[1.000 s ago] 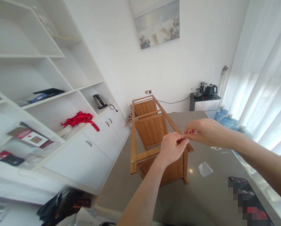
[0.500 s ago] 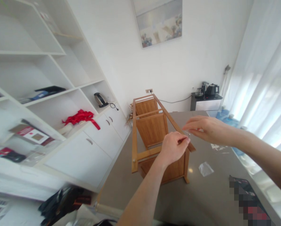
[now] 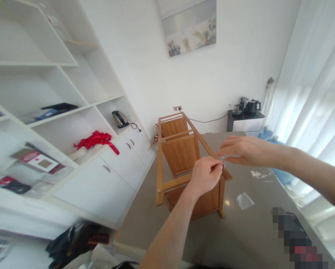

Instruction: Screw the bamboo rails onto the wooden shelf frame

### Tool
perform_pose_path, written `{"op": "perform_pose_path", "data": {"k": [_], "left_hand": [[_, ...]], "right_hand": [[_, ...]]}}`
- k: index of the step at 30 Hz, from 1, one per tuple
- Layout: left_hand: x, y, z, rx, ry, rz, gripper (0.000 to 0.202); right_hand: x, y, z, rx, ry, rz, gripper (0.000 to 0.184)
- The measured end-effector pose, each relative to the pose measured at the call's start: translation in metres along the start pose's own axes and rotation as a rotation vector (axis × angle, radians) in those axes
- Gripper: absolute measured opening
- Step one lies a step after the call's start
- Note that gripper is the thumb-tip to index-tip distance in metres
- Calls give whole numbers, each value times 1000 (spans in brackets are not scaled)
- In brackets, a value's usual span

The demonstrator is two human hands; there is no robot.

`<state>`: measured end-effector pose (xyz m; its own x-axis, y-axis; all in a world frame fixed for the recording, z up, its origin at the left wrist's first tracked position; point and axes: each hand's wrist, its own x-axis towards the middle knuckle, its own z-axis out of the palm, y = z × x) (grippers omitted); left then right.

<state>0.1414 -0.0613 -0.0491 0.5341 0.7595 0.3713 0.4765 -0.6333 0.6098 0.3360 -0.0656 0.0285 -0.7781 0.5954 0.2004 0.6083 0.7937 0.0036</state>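
Note:
A wooden shelf rack (image 3: 181,149) lies on its side on the grey table (image 3: 212,239). My left hand (image 3: 205,175) is closed in a pinch at the rack's near upper corner rail. My right hand (image 3: 244,151) sits just to its right, thumb and fingers pinching a small metal screw (image 3: 224,163) that points down at the rail end. The two hands almost touch over that corner.
A small clear plastic bag (image 3: 244,200) lies on the table right of the rack, with white scraps (image 3: 258,174) beyond. White shelving and cabinets (image 3: 100,179) line the left. A side table with kettles (image 3: 246,112) stands at the back wall.
My right hand has drawn slightly right and up from my left, and the small screw now shows upright between its fingertips. The rack has not moved.

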Motion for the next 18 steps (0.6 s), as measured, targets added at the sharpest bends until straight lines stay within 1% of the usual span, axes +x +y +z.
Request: {"op": "perform_pose_path", "data": {"k": [5,8,11,15,18], "left_hand": [[1,0,1,-9,-9,-18,26],[1,1,1,-10,-6,-30,27],[1,1,1,-12,-6,-35,27],[0,1,2,-9,1,-43,27],[1,1,2,0,-1,-47,27]], "right_hand": [[5,3,-4,-162,-51,-63,18],[7,3,-6,-221,-68,-84,21],[3,3,-6,-213,-67,-22,24],[-3,0,-5,-131,-36,121,19],[-5,-6,-4,-102,-15,168,17]]}}
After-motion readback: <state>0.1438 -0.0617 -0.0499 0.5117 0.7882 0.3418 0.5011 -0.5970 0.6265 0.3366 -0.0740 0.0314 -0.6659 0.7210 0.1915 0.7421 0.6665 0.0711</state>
